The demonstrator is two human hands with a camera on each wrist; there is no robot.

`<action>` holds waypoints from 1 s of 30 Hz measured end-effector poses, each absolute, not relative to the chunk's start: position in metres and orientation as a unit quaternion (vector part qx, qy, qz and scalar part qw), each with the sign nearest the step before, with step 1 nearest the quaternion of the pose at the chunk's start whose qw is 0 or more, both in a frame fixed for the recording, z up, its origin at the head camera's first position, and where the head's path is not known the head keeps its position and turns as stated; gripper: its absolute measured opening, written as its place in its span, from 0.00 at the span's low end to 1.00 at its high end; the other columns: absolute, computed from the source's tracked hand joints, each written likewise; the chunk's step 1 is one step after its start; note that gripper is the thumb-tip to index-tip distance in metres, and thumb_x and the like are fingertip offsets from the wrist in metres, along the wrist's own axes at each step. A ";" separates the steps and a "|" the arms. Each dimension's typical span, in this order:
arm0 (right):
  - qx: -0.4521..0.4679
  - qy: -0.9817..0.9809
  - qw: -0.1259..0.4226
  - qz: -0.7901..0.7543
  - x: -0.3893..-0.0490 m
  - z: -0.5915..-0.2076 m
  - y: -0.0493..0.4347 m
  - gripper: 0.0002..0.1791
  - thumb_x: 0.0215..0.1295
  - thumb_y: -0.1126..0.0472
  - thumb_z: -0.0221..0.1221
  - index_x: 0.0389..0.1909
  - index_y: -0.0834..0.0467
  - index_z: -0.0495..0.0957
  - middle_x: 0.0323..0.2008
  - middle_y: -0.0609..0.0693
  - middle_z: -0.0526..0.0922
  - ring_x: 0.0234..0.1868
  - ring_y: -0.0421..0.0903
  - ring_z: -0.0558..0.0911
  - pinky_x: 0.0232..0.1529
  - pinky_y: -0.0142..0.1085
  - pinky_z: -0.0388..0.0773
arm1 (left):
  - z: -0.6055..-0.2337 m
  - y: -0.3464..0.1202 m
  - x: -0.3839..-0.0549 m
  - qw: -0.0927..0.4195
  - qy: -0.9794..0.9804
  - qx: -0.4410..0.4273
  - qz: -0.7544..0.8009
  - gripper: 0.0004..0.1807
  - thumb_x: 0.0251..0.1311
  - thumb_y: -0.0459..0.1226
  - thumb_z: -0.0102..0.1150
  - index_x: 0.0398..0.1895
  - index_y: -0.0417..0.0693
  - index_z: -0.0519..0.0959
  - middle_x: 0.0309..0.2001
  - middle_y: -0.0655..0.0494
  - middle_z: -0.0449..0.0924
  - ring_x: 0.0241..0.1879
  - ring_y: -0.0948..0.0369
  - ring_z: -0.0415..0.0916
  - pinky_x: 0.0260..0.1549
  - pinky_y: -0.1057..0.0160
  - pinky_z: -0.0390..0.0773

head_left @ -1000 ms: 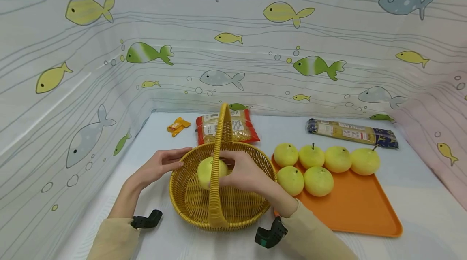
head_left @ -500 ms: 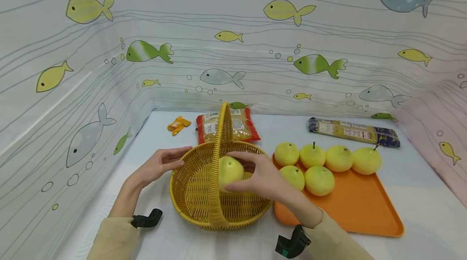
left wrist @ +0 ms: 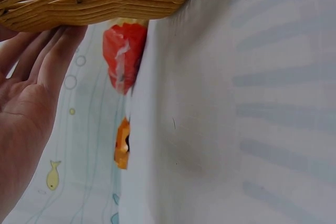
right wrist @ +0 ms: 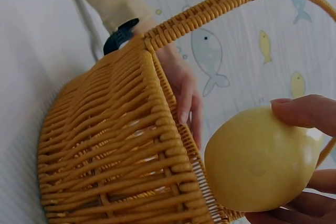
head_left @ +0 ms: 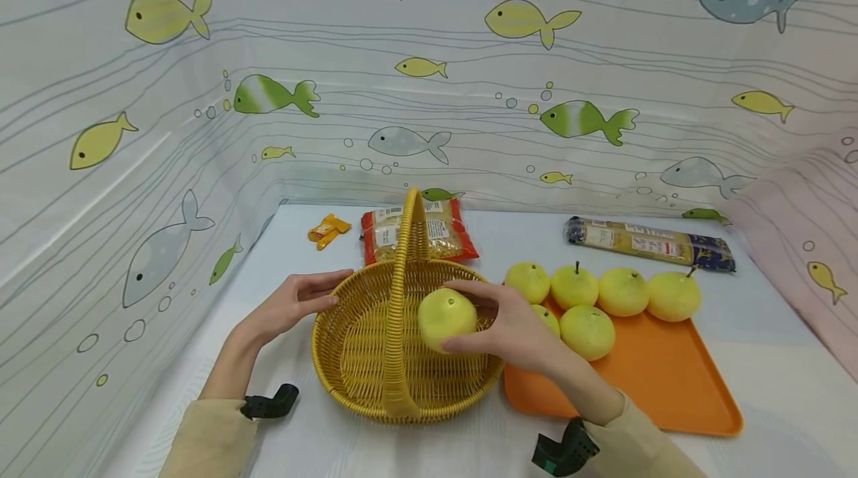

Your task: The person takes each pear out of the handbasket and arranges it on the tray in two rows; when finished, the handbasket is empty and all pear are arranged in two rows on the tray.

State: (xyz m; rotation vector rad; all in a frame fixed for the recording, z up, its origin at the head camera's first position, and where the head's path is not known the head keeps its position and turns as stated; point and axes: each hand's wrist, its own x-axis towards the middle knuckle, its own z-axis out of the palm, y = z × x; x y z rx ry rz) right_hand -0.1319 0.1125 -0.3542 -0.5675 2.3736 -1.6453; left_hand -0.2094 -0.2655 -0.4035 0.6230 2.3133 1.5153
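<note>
My right hand grips a round yellow pear between thumb and fingers, above the right half of a woven wicker basket. In the right wrist view the pear is beside the rim, at a raised height. The tall arched handle stands to the pear's left. My left hand touches the basket's left side, its fingers fairly straight; in the left wrist view those fingers lie against the wicker wall, their tips partly hidden. No fruit shows on the visible basket floor.
Right of the basket lies an orange tray bearing several yellow pears toward its back left. Behind the basket is a red-edged food packet. Small orange wrapped packets lie back left, a long noodle packet back right.
My right hand has carried the pear rightward inside the basket, from left of the handle, past it, to the right half, and seemingly upward. The left hand has kept its place.
</note>
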 end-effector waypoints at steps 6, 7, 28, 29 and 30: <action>-0.176 0.808 0.097 -0.553 -0.131 -0.353 0.121 0.42 0.48 0.51 0.78 0.67 0.49 0.74 0.56 0.46 0.82 0.52 0.45 0.83 0.53 0.41 0.80 | -0.404 -0.265 -0.210 0.153 0.808 0.214 0.528 0.29 0.70 0.37 0.58 0.72 0.42 0.68 0.71 0.44 0.68 0.60 0.70 0.75 0.54 0.72 0.76; -0.176 0.809 0.093 -0.553 -0.130 -0.353 0.123 0.42 0.47 0.52 0.78 0.67 0.49 0.75 0.57 0.46 0.82 0.51 0.45 0.83 0.52 0.40 0.80 | -0.404 -0.265 -0.210 0.153 0.808 0.214 0.527 0.29 0.70 0.38 0.58 0.72 0.43 0.68 0.71 0.44 0.68 0.60 0.69 0.75 0.54 0.72 0.76; -0.170 0.818 0.081 -0.543 -0.129 -0.360 0.154 0.41 0.49 0.50 0.77 0.67 0.50 0.74 0.62 0.48 0.79 0.60 0.48 0.80 0.60 0.42 0.78 | -0.403 -0.265 -0.211 0.153 0.809 0.213 0.525 0.29 0.70 0.38 0.59 0.72 0.42 0.68 0.71 0.44 0.68 0.59 0.71 0.76 0.54 0.72 0.76; -0.168 0.819 0.080 -0.542 -0.128 -0.359 0.155 0.41 0.49 0.50 0.77 0.67 0.50 0.74 0.62 0.48 0.79 0.60 0.49 0.80 0.60 0.42 0.78 | -0.403 -0.265 -0.211 0.153 0.809 0.213 0.526 0.29 0.70 0.38 0.59 0.72 0.42 0.68 0.71 0.43 0.68 0.59 0.71 0.76 0.54 0.72 0.76; -0.166 0.820 0.081 -0.541 -0.128 -0.358 0.157 0.41 0.49 0.50 0.77 0.67 0.49 0.74 0.62 0.47 0.79 0.60 0.49 0.80 0.60 0.42 0.77 | -0.403 -0.265 -0.211 0.154 0.809 0.213 0.526 0.29 0.70 0.38 0.59 0.72 0.42 0.68 0.71 0.43 0.68 0.59 0.71 0.76 0.54 0.72 0.76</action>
